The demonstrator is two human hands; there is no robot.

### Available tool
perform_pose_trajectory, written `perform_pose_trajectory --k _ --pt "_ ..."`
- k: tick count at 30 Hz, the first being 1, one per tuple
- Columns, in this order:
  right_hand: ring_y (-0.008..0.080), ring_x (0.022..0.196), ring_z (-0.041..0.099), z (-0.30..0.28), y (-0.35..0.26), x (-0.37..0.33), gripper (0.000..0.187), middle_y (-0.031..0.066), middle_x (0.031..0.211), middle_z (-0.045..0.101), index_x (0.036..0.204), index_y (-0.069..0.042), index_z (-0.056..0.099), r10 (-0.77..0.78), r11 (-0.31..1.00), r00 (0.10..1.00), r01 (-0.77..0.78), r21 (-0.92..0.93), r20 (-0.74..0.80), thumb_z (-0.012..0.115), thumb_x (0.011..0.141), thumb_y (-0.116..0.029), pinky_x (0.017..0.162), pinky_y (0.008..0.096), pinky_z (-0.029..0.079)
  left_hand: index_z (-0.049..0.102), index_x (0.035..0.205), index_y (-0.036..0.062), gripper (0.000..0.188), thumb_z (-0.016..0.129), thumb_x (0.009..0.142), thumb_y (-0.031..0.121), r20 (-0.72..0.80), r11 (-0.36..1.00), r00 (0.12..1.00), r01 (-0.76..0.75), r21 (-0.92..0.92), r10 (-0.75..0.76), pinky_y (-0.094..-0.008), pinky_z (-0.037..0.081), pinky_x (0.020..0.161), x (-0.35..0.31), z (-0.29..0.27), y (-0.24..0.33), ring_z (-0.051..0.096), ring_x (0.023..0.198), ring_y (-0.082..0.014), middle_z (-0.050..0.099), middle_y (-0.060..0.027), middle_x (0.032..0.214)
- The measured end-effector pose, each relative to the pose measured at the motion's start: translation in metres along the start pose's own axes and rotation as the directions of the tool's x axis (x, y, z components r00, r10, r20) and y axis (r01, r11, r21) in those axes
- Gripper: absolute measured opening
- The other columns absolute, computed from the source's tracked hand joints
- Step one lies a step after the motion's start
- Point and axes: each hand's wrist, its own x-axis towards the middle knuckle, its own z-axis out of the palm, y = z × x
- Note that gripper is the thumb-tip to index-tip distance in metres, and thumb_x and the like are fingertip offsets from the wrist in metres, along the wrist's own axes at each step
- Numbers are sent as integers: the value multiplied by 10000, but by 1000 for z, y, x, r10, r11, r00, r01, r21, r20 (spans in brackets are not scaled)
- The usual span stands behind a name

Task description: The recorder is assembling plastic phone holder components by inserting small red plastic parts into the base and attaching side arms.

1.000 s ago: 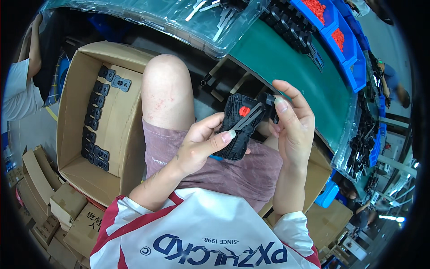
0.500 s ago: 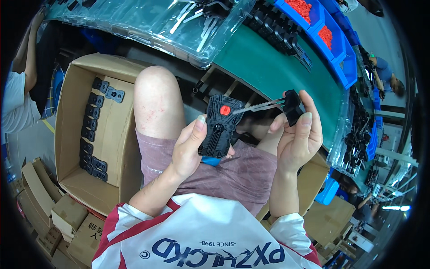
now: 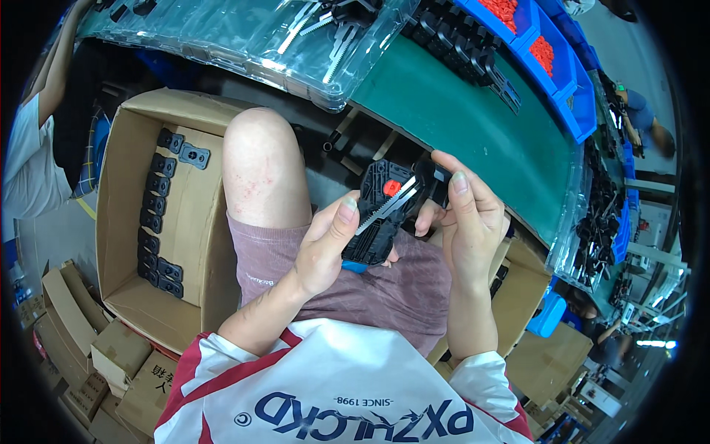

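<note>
My left hand [image 3: 330, 238] is closed around a black ribbed plastic housing [image 3: 376, 241], thumb on its near left edge. A small red plastic piece [image 3: 392, 188] sits in the upper part of that housing. Between thumb and fingers, my right hand [image 3: 471, 211] grips a black block with toothed metal strips [image 3: 438, 185]. The strips [image 3: 386, 205] slant across the housing's face, down toward my left thumb. Whether the block touches the housing, I cannot tell. A bit of blue [image 3: 355, 266] shows under the housing.
To the left, an open cardboard box [image 3: 151, 296] holds several black plates [image 3: 154, 202]. On the green table [image 3: 436, 96] are black toothed-strip parts [image 3: 473, 55] and blue bins [image 3: 558, 92] of red pieces. Clear plastic trays [image 3: 222, 55] lie along the table's far left. Another person's arm [image 3: 55, 74] shows at far left.
My right hand has brought the black block leftward and down to the housing, so its toothed strips now lie across the housing's face. The housing has shifted slightly right.
</note>
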Motion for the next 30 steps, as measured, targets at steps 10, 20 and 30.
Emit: perform_pose_trajectory --k 10,20,30 --pt "140 533 576 15 -1 2 308 116 793 615 1167 61 574 -13 999 1000 13 -49 -5 580 890 -73 477 211 482 499 1109 -33 326 524 947 248 -67 999 998 21 28 -19 -224 493 540 1 -4 9 621 590 -158 616 -119 746" --pt "123 532 546 42 3 13 361 118 805 611 1191 54 551 -1 998 992 -7 60 129 603 838 -3 467 196 456 546 991 -22 171 593 897 112 -243 989 970 10 149 27 -199 475 479 -7 -18 25 598 504 -136 614 -87 670" --pt "85 564 479 75 -16 93 267 86 909 646 1101 5 623 -382 714 883 470 -519 274 586 843 -53 496 188 411 535 1001 -53 167 549 906 83 -283 990 952 -89 112 118 -234 501 475 -18 -39 54 604 499 -184 610 -118 688"
